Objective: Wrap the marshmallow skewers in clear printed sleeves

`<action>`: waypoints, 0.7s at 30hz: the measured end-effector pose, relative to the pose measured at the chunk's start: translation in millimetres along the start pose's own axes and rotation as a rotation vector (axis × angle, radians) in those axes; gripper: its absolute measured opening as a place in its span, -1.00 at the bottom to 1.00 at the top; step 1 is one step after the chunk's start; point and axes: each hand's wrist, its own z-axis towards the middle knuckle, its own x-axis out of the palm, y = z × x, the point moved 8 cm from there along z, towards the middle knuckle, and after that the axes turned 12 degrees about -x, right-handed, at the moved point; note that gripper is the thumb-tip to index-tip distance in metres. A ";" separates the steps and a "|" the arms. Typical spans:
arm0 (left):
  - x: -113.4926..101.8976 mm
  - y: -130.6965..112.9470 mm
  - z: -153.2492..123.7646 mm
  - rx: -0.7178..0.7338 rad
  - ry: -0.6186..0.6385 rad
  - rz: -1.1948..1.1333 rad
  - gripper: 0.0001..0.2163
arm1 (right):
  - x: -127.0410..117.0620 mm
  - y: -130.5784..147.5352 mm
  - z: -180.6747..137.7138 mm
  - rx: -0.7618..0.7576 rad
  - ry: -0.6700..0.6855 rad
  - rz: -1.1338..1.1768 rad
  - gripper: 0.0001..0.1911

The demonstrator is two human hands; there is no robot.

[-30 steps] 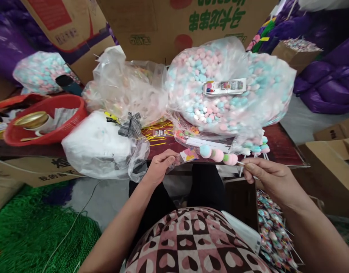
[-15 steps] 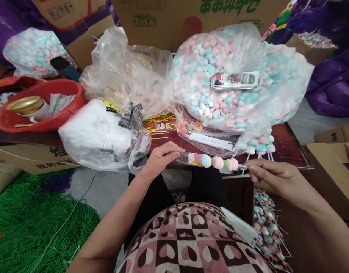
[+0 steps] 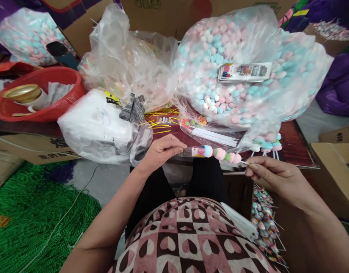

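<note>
My right hand (image 3: pixel 269 175) pinches the stick of a candy skewer (image 3: pixel 223 154) strung with pink, blue and green balls. My left hand (image 3: pixel 162 149) pinches the closed end of a narrow clear sleeve (image 3: pixel 191 151) with a printed label; the skewer's leading balls sit inside the sleeve. Both hands hover over the front edge of a dark red table (image 3: pixel 290 146). Behind them a huge clear bag of pink and blue balls (image 3: pixel 248 72) carries a stack of printed cards (image 3: pixel 244 72).
A white bag (image 3: pixel 97 129) and a crumpled clear bag (image 3: pixel 129 68) lie at left, with yellow ties (image 3: pixel 160 123) between. A red basket (image 3: pixel 40 98) holds a gold lid. Finished skewers (image 3: pixel 268 144) lie at right; wrapped candy sticks (image 3: pixel 266 227) fill a box below.
The skewer has slid further left into the sleeve, so its balls now sit nearer my left hand. The camera has tilted down a little.
</note>
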 end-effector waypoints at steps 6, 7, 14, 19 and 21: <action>-5.3 -4.0 -3.9 0.035 -0.029 0.007 -0.88 | 5.1 -0.3 1.5 0.001 0.052 0.014 -0.60; -5.3 -3.7 -4.5 0.045 -0.028 0.002 -0.87 | 5.6 -1.4 1.1 0.001 0.062 0.018 -0.60; 5.1 14.6 -5.5 -0.045 0.051 -0.214 -0.88 | 1.8 -12.8 -3.0 -0.013 0.019 0.116 -0.71; 6.8 31.0 -3.3 -0.146 -0.033 -0.326 -0.92 | 11.5 5.1 6.9 -0.139 -0.110 0.312 -0.77; 13.1 32.6 -2.7 -0.163 -0.012 -0.322 -0.92 | 27.1 17.8 14.4 -0.201 -0.110 0.379 -0.78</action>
